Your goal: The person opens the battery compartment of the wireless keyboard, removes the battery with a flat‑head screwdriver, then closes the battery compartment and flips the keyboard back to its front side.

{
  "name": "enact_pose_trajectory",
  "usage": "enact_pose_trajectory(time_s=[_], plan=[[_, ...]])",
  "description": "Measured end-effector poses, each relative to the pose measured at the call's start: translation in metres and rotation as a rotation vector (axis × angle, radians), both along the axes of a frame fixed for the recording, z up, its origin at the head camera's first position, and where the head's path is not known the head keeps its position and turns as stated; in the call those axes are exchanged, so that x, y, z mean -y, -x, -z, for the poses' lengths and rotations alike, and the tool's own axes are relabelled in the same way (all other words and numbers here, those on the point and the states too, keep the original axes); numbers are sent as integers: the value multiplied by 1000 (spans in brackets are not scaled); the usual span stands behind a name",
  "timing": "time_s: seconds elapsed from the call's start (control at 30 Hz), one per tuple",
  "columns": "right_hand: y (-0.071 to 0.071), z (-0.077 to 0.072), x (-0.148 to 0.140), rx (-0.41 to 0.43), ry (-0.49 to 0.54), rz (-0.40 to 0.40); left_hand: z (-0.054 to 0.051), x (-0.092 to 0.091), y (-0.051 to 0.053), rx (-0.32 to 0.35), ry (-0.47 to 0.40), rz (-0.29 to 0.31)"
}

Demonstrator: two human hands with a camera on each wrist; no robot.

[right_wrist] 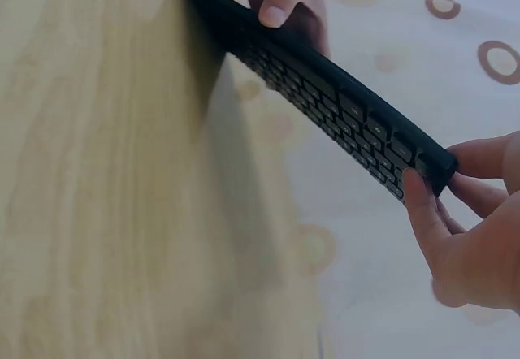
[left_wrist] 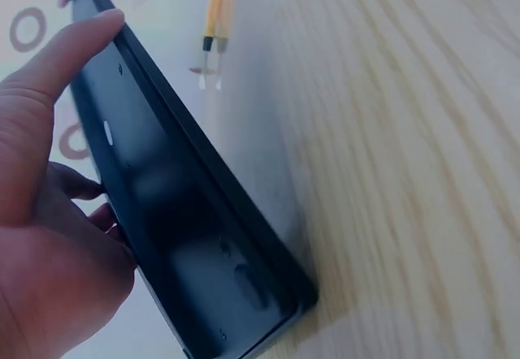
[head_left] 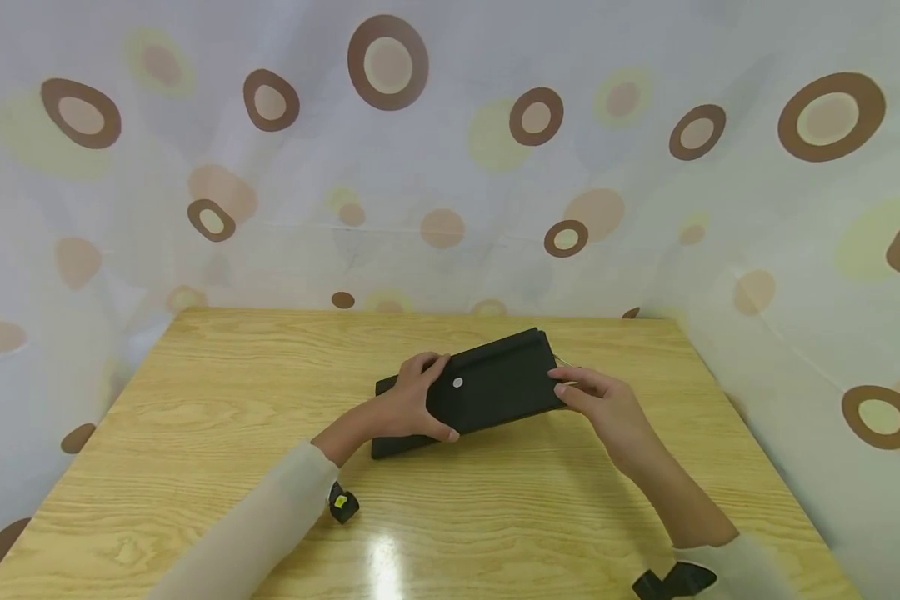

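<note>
A black keyboard [head_left: 502, 379] is held tilted over the table, its underside with a small white round spot turned up toward the head camera. Its rows of keys [right_wrist: 325, 107] face down in the right wrist view. My left hand [head_left: 412, 404] grips it across the width, left of its middle, thumb on the near edge. At the right end, my right hand [head_left: 603, 408] pinches the keyboard's corner between thumb and fingers. In the left wrist view the left hand [left_wrist: 49, 213] holds the long edges, and a lower corner seems close to the tabletop.
An orange-handled tool with a thin shaft, perhaps a screwdriver [left_wrist: 214, 18], lies beyond the keyboard in the left wrist view. The wooden table [head_left: 217, 367] has a spotted white curtain [head_left: 292, 167] behind it and along both sides.
</note>
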State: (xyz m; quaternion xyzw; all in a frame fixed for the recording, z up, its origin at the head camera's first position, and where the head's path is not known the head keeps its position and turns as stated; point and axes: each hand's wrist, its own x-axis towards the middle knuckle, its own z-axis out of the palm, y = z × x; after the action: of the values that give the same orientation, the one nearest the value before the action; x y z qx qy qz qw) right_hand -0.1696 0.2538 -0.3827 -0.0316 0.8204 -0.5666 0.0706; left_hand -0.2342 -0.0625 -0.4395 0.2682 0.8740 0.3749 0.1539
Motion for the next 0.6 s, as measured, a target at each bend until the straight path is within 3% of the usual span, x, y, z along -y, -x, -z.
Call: enact_pose_trajectory(time_s=[0.3, 0.6], plan=[[6, 39, 10, 85, -50, -28, 10, 16, 2, -16, 138, 19], [9, 60, 24, 138, -95, -10, 11, 25, 2, -31, 256, 39]])
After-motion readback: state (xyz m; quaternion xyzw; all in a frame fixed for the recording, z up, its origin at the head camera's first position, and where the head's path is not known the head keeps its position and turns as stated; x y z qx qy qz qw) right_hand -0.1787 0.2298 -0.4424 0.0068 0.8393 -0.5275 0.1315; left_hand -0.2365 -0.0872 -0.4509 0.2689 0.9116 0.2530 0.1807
